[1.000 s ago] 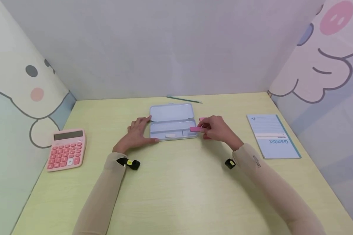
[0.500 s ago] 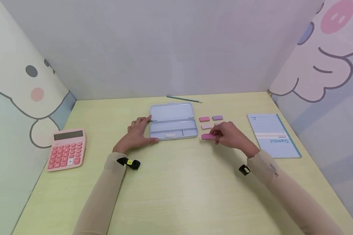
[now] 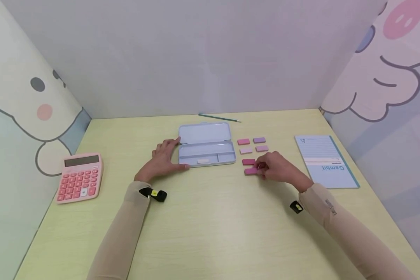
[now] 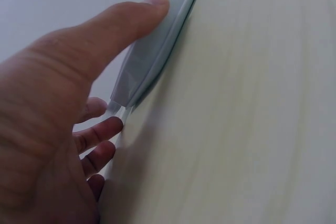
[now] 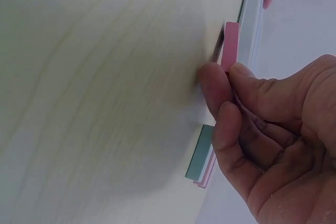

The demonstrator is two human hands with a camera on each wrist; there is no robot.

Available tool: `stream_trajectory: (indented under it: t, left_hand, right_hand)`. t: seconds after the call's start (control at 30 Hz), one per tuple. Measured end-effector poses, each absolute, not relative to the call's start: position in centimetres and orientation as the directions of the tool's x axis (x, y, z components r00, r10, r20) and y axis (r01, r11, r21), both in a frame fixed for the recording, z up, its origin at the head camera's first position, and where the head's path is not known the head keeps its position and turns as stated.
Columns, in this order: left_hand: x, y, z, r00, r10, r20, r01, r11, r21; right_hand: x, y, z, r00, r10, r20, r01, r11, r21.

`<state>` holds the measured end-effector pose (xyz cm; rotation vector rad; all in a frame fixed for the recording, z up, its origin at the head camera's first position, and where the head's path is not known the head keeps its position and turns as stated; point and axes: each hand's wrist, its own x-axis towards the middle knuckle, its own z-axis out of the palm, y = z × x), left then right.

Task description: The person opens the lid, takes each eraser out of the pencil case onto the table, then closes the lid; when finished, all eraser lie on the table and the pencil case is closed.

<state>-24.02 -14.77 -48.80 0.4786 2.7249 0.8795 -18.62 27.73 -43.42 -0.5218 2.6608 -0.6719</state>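
My right hand (image 3: 277, 167) pinches the end of a pink block-shaped eraser (image 3: 251, 171) between thumb and fingertips; whether it touches the table is unclear. Just behind lies a deeper pink eraser (image 3: 248, 161), with several pink and purple erasers (image 3: 245, 151) beyond it. In the right wrist view, a green eraser (image 5: 199, 153) lies beside the fingers; the hand hides it from the head view. My left hand (image 3: 162, 159) spreads around the left end of the open pale-blue pencil case (image 3: 196, 149), thumb at its front edge. A white eraser (image 3: 203, 161) lies in its front compartment.
A dark green pencil (image 3: 219, 118) lies behind the case near the back wall. At the left is a pink calculator (image 3: 79, 179), and at the right a notebook (image 3: 325, 161). Walls close off the table's back and sides.
My right hand has moved from over the case's right end, right and toward me, with the pink eraser, uncovering the erasers behind it. The left hand stays put.
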Motion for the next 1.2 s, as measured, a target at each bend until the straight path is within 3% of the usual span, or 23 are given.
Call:
stream_trajectory:
  t: [0.6, 0.9, 1.2]
  left_hand:
    - [-24.0, -14.7, -48.7, -0.918, 0.376, -0.123, 0.231, 0.762, 0.605]
    - [-23.9, -14.7, -48.8, -0.918, 0.383, -0.105, 0.244, 0.754, 0.610]
    - [-24.0, -14.8, -48.7, -0.918, 0.379, -0.118, 0.234, 0.757, 0.611]
  right_hand:
    - [-18.7, 28.0, -43.5, -0.860, -0.446, -0.249, -0.275, 0.814, -0.511]
    - [-19.6, 27.3, -42.5, -0.859, -0.484, -0.168, -0.352, 0.795, -0.495]
    - [-20.9, 24.1, -42.5, -0.842, -0.532, -0.093, -0.370, 0.693, -0.619]
